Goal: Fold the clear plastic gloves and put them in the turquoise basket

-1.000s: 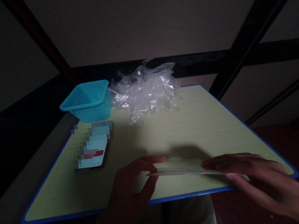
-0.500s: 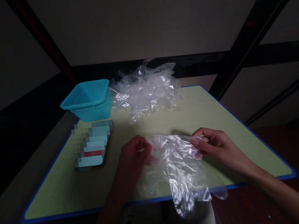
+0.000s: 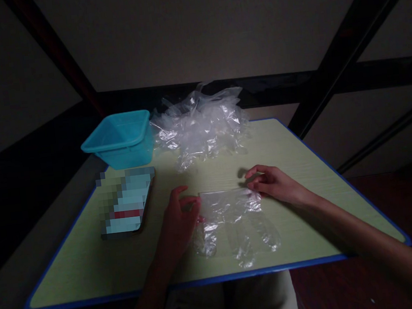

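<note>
A clear plastic glove point(image 3: 232, 221) lies spread on the table near its front edge, cuff away from me and fingers toward me. My left hand point(image 3: 183, 211) is at the left end of the cuff, its thumb and a finger closed on the corner. At the right end of the cuff, my right hand point(image 3: 267, 183) has its fingers curled and apart, beside the plastic. Behind them, a heap of clear plastic gloves point(image 3: 206, 124) rests at the back of the table.
The pale table point(image 3: 302, 213) has a blue edge. A blue basket point(image 3: 128, 156) stands at its back left, with a phone point(image 3: 133, 202), partly pixelated, in front of it. Dark slanting bars rise on both sides behind the table.
The glove has gone from hanging over the front edge to lying flat on the table. My right hand has let go of the cuff and moved slightly left and away from me.
</note>
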Demonstrator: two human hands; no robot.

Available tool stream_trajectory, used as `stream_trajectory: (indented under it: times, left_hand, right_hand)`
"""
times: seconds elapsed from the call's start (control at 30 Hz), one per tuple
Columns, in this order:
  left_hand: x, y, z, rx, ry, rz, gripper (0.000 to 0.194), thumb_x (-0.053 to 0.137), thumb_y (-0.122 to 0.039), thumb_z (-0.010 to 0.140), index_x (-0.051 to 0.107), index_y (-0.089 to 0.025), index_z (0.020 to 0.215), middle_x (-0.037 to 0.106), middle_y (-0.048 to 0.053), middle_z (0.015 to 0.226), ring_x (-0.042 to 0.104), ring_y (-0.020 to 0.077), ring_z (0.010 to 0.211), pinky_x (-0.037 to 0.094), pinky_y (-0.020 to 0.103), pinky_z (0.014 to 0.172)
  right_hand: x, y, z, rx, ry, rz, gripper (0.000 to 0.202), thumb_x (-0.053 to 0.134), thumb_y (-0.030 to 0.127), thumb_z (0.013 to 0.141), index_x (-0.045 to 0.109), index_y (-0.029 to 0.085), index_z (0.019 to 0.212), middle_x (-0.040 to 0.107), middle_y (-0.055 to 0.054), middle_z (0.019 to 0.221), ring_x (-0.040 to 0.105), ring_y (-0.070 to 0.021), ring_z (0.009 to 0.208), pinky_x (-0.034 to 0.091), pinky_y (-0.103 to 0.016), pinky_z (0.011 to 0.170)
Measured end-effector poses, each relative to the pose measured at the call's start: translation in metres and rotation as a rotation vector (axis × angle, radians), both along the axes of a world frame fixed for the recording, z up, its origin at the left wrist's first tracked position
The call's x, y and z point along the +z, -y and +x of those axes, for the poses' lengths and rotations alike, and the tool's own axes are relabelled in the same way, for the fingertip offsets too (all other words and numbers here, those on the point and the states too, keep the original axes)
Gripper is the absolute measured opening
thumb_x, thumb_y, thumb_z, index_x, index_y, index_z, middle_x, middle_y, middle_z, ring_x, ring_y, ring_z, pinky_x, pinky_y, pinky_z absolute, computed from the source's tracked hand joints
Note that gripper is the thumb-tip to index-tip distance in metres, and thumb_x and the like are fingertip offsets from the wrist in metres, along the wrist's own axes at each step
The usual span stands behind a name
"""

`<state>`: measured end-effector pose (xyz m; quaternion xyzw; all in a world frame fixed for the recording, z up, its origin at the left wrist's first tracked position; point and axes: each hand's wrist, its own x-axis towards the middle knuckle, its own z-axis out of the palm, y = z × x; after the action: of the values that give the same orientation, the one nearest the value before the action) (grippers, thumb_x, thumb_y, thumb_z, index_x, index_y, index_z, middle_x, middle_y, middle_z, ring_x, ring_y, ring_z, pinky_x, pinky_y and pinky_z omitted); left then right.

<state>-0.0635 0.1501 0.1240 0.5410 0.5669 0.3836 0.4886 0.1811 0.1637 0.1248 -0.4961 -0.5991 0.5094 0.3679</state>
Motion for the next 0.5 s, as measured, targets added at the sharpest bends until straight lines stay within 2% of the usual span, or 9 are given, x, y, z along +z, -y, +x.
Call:
stream_trajectory:
  times: [0.23,0.4,0.5]
  left_hand:
    - [-0.007,0.001,-0.004,0.020,-0.110,0.128,0.042,0.052,-0.034,0.074,0.039,-0.018,0.110,0.061,0.009,0.104,0.063,0.0126,0.048,0.049,0.027,0.049]
    - [-0.005,0.003,-0.010,0.036,-0.132,0.133,0.041,0.052,-0.036,0.073,0.041,-0.018,0.108,0.062,0.009,0.106,0.063,0.0132,0.050,0.050,0.029,0.051]
    - [-0.003,0.005,-0.016,0.038,-0.153,0.140,0.039,0.052,-0.037,0.074,0.044,-0.018,0.107,0.061,0.009,0.107,0.064,0.0137,0.052,0.050,0.029,0.052]
  right_hand:
    - [-0.002,-0.016,0.003,0.054,0.029,-0.031,0.021,0.068,0.027,0.066,0.056,0.016,0.078,0.062,0.000,0.063,0.056,-0.0088,0.050,0.045,-0.023,0.046]
    - [-0.006,-0.016,0.009,-0.062,0.041,-0.028,0.026,0.070,0.034,0.062,0.055,0.017,0.076,0.065,-0.002,0.066,0.057,-0.0103,0.051,0.047,-0.026,0.048]
    - [-0.008,-0.012,0.021,-0.165,0.062,-0.012,0.028,0.070,0.038,0.061,0.054,0.017,0.073,0.062,-0.001,0.062,0.056,-0.0114,0.050,0.047,-0.028,0.049]
